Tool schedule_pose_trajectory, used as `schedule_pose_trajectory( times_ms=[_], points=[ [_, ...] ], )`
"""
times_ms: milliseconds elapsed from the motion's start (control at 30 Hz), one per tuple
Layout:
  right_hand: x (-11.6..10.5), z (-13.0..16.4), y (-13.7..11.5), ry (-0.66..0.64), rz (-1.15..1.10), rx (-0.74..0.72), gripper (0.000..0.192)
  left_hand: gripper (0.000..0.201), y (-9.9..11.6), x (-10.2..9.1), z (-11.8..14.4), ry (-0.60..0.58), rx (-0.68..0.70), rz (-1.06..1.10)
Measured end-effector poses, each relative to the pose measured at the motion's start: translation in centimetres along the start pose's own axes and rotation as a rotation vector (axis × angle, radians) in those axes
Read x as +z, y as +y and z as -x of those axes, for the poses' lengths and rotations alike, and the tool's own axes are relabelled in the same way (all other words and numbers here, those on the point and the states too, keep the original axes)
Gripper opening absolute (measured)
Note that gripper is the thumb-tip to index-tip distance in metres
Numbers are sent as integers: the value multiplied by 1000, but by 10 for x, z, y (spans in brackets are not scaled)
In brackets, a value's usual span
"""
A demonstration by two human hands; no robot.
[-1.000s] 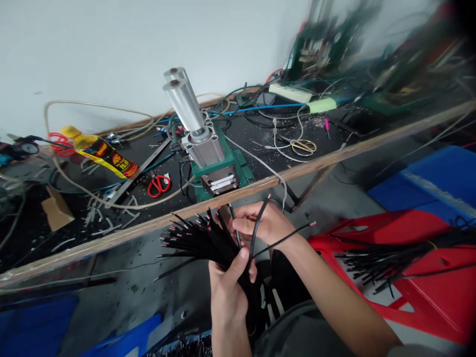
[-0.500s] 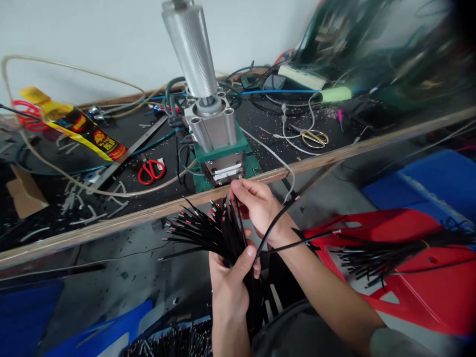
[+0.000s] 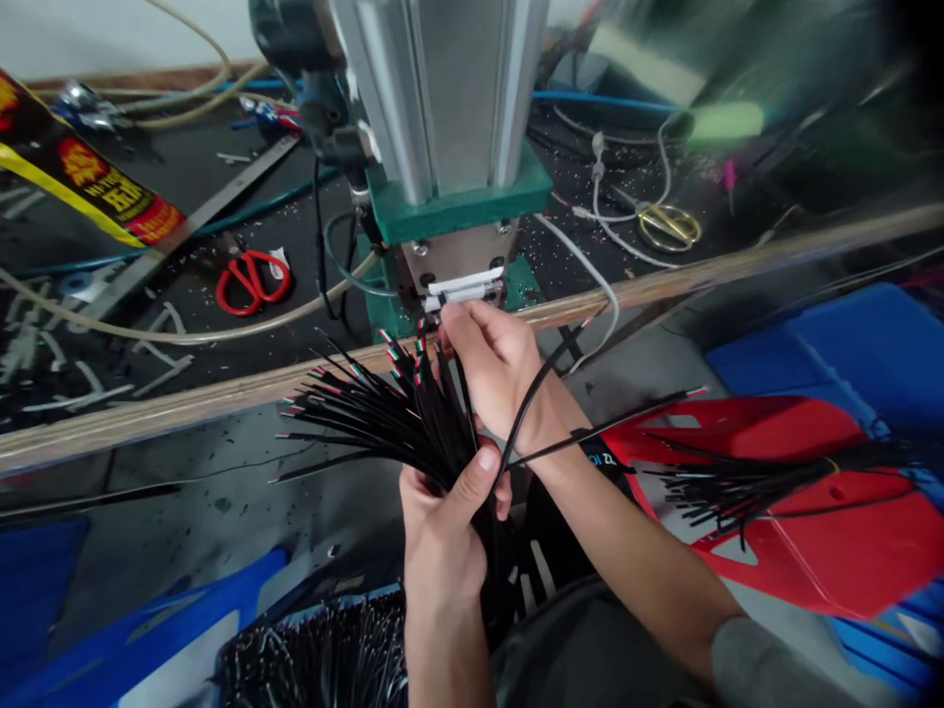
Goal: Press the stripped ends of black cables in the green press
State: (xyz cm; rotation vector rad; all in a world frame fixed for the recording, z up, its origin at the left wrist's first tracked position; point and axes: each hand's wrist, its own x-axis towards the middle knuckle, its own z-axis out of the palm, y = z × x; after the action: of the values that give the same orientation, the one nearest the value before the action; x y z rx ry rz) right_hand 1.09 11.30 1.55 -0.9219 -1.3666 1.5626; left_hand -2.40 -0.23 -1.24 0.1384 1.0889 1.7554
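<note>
My left hand [image 3: 449, 521] is wrapped round a thick bundle of black cables [image 3: 390, 413], whose stripped ends fan out to the left and show red, green and white cores. Pinched in my right hand [image 3: 494, 359] is the end of a single black cable, held at the front of a bench press [image 3: 449, 206] with a green base and a grey cylinder. My right fingertips are close to the press's white-edged jaw [image 3: 464, 287] and partly cover the cable tip. Two loose cables stick out to the right, past my right wrist.
Red-handled scissors [image 3: 253, 282], a steel ruler [image 3: 199, 221] and a yellow-black packet [image 3: 88, 167] lie left on the bench. Gold-handled scissors [image 3: 669, 227] lie right. A red stool [image 3: 848, 541] bears another cable bundle [image 3: 737, 482]. More cables [image 3: 317, 649] stand below left.
My right hand has moved up to the press jaw with a cable end. The view has come closer to the press, and the left hand still holds the bundle.
</note>
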Motion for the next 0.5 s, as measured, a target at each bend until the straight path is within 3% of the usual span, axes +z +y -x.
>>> schedule_pose_trajectory(
  times_ms=[167,500],
  points=[
    [3,1,-4,31,8,26,42,31,4,2,2,7,-11,2],
    [6,-3,-8,134,174,-54,47,23,5,2,2,-22,1,26]
  ],
)
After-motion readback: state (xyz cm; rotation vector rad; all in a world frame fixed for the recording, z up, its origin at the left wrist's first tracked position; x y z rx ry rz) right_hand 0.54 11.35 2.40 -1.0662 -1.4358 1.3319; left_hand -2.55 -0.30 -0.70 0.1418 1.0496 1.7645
